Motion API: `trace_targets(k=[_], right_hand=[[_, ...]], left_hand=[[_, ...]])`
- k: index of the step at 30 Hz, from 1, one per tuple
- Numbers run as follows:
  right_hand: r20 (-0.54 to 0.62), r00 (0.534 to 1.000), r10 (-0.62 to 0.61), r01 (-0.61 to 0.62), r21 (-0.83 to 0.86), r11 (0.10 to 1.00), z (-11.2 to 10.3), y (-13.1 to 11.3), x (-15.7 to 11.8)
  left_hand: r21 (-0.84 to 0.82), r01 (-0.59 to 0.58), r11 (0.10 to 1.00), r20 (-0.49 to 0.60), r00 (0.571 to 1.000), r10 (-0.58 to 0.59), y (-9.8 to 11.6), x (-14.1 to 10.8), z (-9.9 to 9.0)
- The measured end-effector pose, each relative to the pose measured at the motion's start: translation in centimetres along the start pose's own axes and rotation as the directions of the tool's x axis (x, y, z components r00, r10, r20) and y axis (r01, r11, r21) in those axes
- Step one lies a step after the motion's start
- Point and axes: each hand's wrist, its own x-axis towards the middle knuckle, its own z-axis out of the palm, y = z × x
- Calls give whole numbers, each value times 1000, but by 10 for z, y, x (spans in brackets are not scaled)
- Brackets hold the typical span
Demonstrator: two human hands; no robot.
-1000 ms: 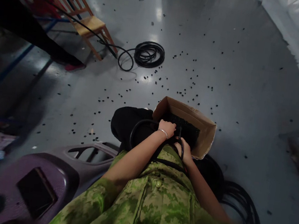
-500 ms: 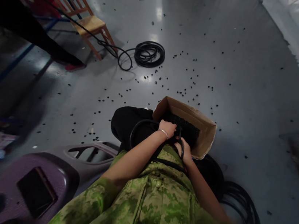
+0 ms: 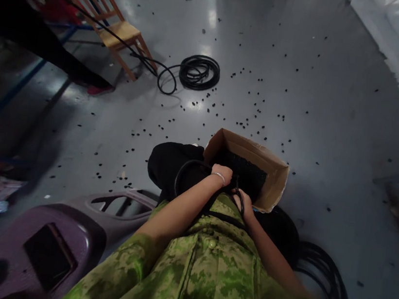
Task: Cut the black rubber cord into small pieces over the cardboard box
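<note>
My left hand (image 3: 223, 173), with a bracelet at its wrist, is closed around a black hose (image 3: 182, 169) that curves over my dark trouser leg. Close beside it, my right hand (image 3: 245, 204) grips what look like dark-handled scissors (image 3: 241, 200). Their narrow tip points up toward the box, and shadow hides the finer detail. Both hands are at the near edge of an open cardboard box (image 3: 274, 179) in my lap. A mass of small black pieces (image 3: 246, 168) lies inside it.
Small black bits are strewn over the grey floor (image 3: 322, 111). A coiled black hose (image 3: 199, 72) lies ahead near a wooden chair (image 3: 121, 31); another coil (image 3: 333, 280) is at my right. A purple stool (image 3: 91, 248) at my left carries a phone (image 3: 48, 257). Someone's leg (image 3: 51, 46) extends from the left.
My left hand has drawn slightly down and toward me. The scissors in my right hand have shifted a little left and lower. The box stays where it was.
</note>
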Motion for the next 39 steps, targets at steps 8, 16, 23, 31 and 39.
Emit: trace_targets(k=[8,16,23,31,39], right_hand=[[0,1000,-27,27,-73,997,5,15,8],[-28,1000,8,-13,-160,987,10,14,11],[-67,997,24,-33,-140,990,9,11,9],[-4,998,67,-67,-97,993,-5,-2,5],[-41,998,54,-58,-102,993,1,3,9]], left_hand=[[-17,8,1000,57,998,-7,-3,11,6],[-34,89,995,-43,995,-90,-4,6,2],[-11,162,987,-93,982,-162,-5,3,-1],[8,14,1000,-75,997,-13,0,-2,-4],[-21,38,999,-4,999,-38,0,2,-1]])
